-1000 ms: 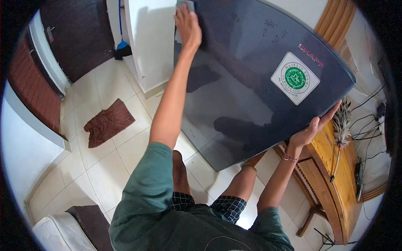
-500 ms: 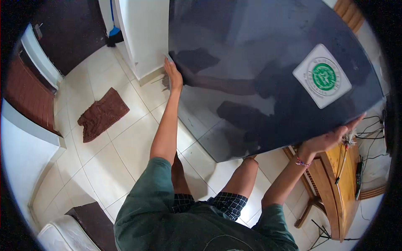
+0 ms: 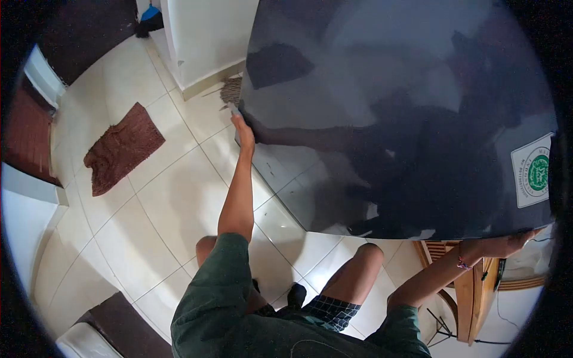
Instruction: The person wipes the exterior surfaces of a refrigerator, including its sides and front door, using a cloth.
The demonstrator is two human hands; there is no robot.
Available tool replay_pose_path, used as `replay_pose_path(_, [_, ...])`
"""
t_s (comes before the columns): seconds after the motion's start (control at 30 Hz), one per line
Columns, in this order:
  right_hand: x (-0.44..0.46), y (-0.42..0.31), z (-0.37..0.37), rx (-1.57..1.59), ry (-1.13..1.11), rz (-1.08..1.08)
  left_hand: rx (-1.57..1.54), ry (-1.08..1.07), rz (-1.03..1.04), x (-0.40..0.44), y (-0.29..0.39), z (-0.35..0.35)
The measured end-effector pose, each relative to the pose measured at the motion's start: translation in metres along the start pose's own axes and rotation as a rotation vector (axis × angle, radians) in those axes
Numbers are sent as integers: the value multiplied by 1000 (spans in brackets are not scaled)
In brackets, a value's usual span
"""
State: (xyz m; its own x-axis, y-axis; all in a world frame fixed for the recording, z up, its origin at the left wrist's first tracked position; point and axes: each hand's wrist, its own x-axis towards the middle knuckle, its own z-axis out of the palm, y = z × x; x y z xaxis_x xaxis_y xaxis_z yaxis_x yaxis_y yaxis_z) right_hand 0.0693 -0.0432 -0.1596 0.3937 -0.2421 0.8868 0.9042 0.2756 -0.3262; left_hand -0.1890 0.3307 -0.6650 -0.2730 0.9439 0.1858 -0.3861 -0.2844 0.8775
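A large dark glossy panel (image 3: 370, 131), like an appliance door, fills the upper right of the view, with a white and green label (image 3: 532, 170) near its right edge. My left hand (image 3: 243, 132) is at the panel's left edge, its fingers closed around something grey and thin, partly hidden. Against the panel's lower right edge rests my right hand (image 3: 513, 243), fingers stretched along it and a beaded bracelet on the wrist.
A brown mat (image 3: 125, 149) lies on the tiled floor at the left. Mop strands (image 3: 231, 90) show by the white wall (image 3: 206, 42). A wooden table (image 3: 471, 298) stands at the right. A blue broom (image 3: 149, 18) is at the top left.
The panel takes up more of the view, and its label has shifted right and down. My left hand has come down along the left edge; my right hand has moved right and down.
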Motion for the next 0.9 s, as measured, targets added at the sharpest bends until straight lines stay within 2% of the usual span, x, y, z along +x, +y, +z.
replay_pose_path(0.1, [-1, 3, -5, -34, 51, 99, -22, 94, -223, 4, -109, -40])
replay_pose_path(0.2, [-4, -5, -3, -41, 16, 151, -180, 125, -376, -21, -134, -55])
replay_pose_path(0.3, [-7, -7, -2, 33, -122, 128, -83, 203, -338, -57, -161, -61])
replay_pose_path(0.43, [5, 15, -17, -74, -185, 0, -29, 131, -491, -95, -201, -77])
replay_pose_path(0.53, [-20, -13, -5, -56, -190, -29, -81, 180, -636, -135, -181, -61])
replay_pose_path(0.6, [-38, -11, -9, 17, -169, -73, -265, 79, -740, -157, -170, -58])
replay_pose_path(0.63, [-44, -8, -15, -74, -217, -182, -104, 255, -729, -176, -139, -30])
replay_pose_path(0.7, [-57, -6, -28, -250, -313, -395, -71, 267, -734, -207, -78, 2])
replay_pose_path(0.73, [-62, -4, -32, -268, -342, -454, -75, 249, -734, -219, -78, 7])
replay_pose_path(0.8, [-72, -1, -40, -308, -403, -571, -1, 256, -598, -240, -26, 37])
replay_pose_path(0.9, [-83, 3, -49, -315, -440, -513, 154, 170, -318, -229, 43, 71])
